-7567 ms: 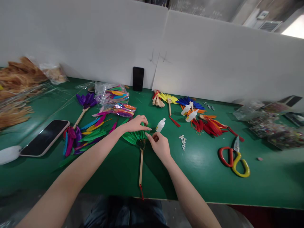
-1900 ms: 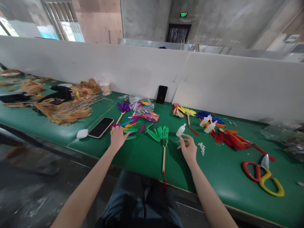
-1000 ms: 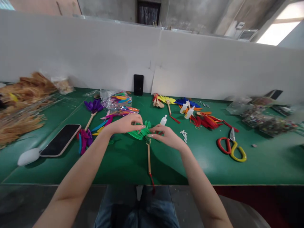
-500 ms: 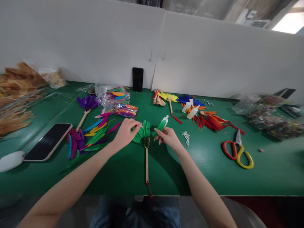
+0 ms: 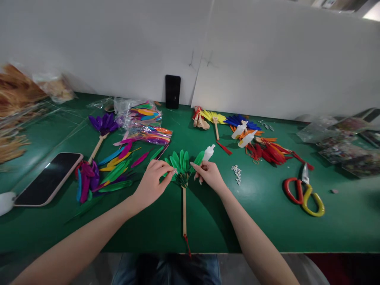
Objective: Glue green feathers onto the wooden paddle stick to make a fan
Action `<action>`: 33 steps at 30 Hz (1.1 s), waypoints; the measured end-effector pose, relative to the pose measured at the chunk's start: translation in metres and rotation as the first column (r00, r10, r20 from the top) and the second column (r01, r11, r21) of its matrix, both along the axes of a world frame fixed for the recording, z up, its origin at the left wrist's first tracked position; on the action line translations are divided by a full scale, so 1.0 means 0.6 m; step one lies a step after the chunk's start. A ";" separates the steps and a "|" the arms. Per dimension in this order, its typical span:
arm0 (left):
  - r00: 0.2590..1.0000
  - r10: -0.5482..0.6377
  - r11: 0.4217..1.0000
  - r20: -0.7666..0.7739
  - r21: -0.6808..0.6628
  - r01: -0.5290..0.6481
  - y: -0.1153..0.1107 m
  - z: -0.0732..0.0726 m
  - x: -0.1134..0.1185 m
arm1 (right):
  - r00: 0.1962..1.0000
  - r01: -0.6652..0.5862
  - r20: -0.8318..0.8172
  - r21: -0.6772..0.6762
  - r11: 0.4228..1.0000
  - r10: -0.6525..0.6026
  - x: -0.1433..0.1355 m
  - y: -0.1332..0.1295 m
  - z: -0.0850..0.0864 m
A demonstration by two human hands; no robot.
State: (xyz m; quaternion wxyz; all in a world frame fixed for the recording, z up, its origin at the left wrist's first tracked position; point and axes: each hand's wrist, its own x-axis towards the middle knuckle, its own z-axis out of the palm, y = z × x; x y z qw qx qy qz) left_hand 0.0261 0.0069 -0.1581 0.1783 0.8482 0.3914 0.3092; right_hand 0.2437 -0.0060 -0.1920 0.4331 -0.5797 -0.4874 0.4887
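Observation:
A feather fan (image 5: 180,162) with green feathers lies upright in front of me on the green table, its wooden handle (image 5: 184,211) pointing towards me with a red cord (image 5: 188,246) at the end. Held between thumb and fingers of my right hand (image 5: 210,176) is a loose green feather (image 5: 198,158), at the fan's right side with its base close to the fan's head. My left hand (image 5: 154,179) pinches at the fan's left edge; what lies between its fingertips is too small to make out. Just behind my right hand is a white glue bottle (image 5: 209,152).
Loose coloured feathers (image 5: 118,170), a purple fan (image 5: 102,126) and a phone (image 5: 49,180) lie left. Bagged feathers (image 5: 148,122) and a yellow fan (image 5: 213,117) lie behind. Rightward are white beads (image 5: 237,174), glue bottles (image 5: 247,138), red feathers (image 5: 271,153) and scissors (image 5: 304,190).
My right hand has brought the green feather leftward to the fan's right side. My left hand has come down a little at the left edge. The camera view has tilted downward.

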 end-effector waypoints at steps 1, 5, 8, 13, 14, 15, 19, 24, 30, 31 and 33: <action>1.000 0.006 1.000 -0.015 0.003 -0.006 0.000 0.000 -0.001 | 1.000 0.001 0.004 -0.004 1.000 -0.001 -0.001 0.000 0.000; 0.995 0.037 0.998 -0.087 0.047 -0.033 -0.001 0.000 -0.001 | 1.000 0.002 0.029 -0.018 1.000 -0.001 -0.003 0.001 0.001; 0.994 0.025 0.996 -0.110 0.083 -0.016 -0.006 0.001 0.001 | 0.998 0.012 0.059 -0.026 1.000 -0.010 -0.006 0.002 0.001; 0.973 -0.175 0.976 -0.153 0.101 0.192 -0.030 0.005 0.010 | 0.991 0.041 0.128 -0.025 0.999 -0.038 -0.012 0.001 0.001; 0.957 -0.240 0.961 -0.166 0.099 0.258 -0.036 0.005 0.013 | 0.988 0.048 0.147 -0.021 0.999 -0.045 -0.014 0.000 0.001; 0.936 -0.302 0.941 -0.181 0.101 0.323 -0.043 0.005 0.017 | 0.985 0.054 0.166 -0.016 0.998 -0.051 -0.015 0.000 0.001; 0.845 -0.479 0.841 -0.239 0.153 0.520 -0.064 0.001 0.027 | 0.969 0.068 0.237 0.000 0.998 -0.066 -0.019 -0.003 0.003; 0.843 -0.467 0.815 -0.266 0.240 0.528 -0.070 -0.009 0.028 | 0.952 0.059 0.301 0.017 0.998 -0.062 -0.021 -0.004 0.005; 0.908 -0.294 0.890 -0.299 0.259 0.374 -0.046 -0.008 0.022 | 0.933 0.045 0.356 0.026 0.999 -0.052 -0.021 -0.004 0.007; 0.919 -0.252 0.909 -0.304 0.251 0.333 -0.040 -0.008 0.021 | 0.931 0.044 0.361 0.023 0.999 -0.049 -0.021 -0.004 0.006; 0.932 -0.175 0.942 -0.318 0.221 0.252 -0.030 -0.008 0.017 | 0.929 0.043 0.367 0.018 0.999 -0.047 -0.020 -0.004 0.004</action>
